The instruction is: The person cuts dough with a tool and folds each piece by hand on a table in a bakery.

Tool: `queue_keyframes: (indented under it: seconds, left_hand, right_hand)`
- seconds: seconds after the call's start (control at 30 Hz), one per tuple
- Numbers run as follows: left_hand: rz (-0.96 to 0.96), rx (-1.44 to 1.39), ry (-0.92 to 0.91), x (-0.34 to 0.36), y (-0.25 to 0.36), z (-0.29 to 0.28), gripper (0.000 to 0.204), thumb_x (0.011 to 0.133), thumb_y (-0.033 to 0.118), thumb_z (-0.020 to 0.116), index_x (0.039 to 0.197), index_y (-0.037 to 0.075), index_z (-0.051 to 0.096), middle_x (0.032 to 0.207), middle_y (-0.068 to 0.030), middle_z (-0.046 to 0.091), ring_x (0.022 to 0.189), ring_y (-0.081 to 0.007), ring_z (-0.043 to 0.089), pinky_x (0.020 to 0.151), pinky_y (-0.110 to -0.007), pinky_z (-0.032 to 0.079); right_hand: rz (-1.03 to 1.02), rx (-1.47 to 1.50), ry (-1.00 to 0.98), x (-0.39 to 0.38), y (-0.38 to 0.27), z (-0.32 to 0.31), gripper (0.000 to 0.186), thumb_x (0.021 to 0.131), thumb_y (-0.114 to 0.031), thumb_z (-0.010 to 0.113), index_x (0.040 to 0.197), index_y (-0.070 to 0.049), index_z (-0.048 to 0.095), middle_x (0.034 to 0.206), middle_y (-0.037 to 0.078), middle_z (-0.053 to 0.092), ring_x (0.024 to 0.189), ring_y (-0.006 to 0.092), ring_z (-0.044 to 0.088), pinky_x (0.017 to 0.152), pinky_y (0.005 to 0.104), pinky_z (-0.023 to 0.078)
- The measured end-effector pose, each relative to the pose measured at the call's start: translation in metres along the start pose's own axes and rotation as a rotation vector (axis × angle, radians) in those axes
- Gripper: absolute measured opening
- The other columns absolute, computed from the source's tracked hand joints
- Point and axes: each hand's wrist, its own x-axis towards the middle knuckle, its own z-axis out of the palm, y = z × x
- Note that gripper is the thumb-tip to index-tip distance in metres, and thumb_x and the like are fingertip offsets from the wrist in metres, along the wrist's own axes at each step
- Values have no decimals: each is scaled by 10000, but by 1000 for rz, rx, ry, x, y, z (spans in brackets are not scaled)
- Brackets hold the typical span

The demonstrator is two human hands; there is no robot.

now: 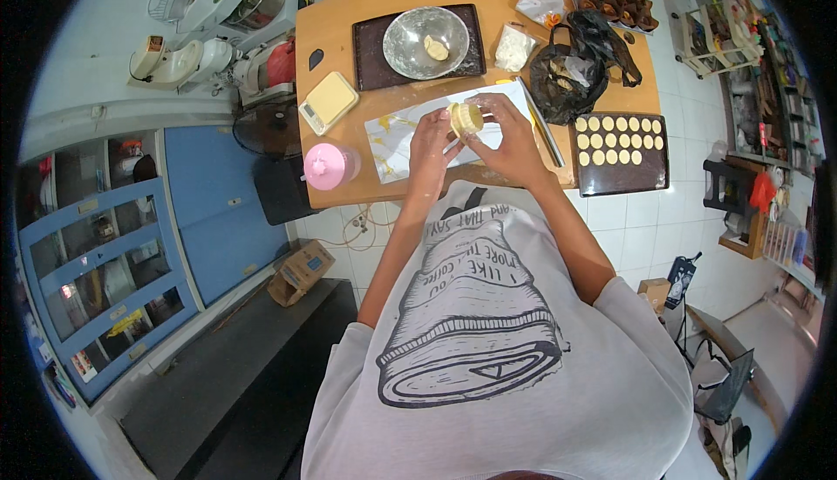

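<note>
Holding a pale-yellow, short cylindrical piece (469,117) in fingertip grip between left hand (429,140) and right hand (509,142), above flat white sheet (392,140).

One bowl (403,40) sits on one tray (370,60); left of the bowl, one scale (329,103), one pink container (330,168); right, three rows of discs (623,140).

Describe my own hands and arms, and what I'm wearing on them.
Your left hand and right hand wear no gloves. The forearms are uncovered, with no watch showing. Loose, short, pale grey sleeves end near the elbows; the matching shirt carries a dark line drawing.
</note>
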Motion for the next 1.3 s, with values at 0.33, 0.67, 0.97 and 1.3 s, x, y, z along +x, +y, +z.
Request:
queue_keyframes:
  seconds: [0.33, 0.67, 0.97, 1.3]
  left_hand:
    - [-10, 7, 61, 2, -11, 3, 218, 1044, 242, 587, 1128, 44, 556, 1148, -110, 637, 1033, -217, 665, 917, -353, 547]
    - [-128, -124, 95, 9, -17, 2, 220, 1028, 184, 575, 1175, 23, 548, 1182, -156, 641, 1112, -279, 663, 975, -409, 547]
    - [-211, -179, -5, 13, -14, 2, 381, 1056, 269, 509, 1292, -29, 499, 1390, -197, 573, 1256, -324, 586, 1114, -435, 471]
    - [-298, -403, 96, 48, -57, -17, 321, 1008, 206, 598, 1228, -14, 517, 1292, -191, 584, 1263, -339, 571, 1128, -429, 471]
  right_hand:
    - [-153, -226, 28, -7, 17, 0, 493, 780, -129, 767, 1217, 9, 586, 1226, 214, 575, 1160, 402, 572, 987, 456, 491]
    - [22, -58, 38, -10, 15, -14, 502, 778, -120, 794, 1222, 6, 594, 1203, 188, 613, 1135, 354, 615, 963, 411, 517]
    - [265, 458, 168, -19, 56, -15, 426, 879, -47, 729, 1272, -4, 569, 1220, 92, 627, 1093, 196, 651, 923, 347, 556]
    - [564, 1147, 331, -30, 79, -33, 302, 985, -157, 585, 1263, -43, 556, 1243, 97, 626, 1152, 251, 633, 1040, 440, 506]
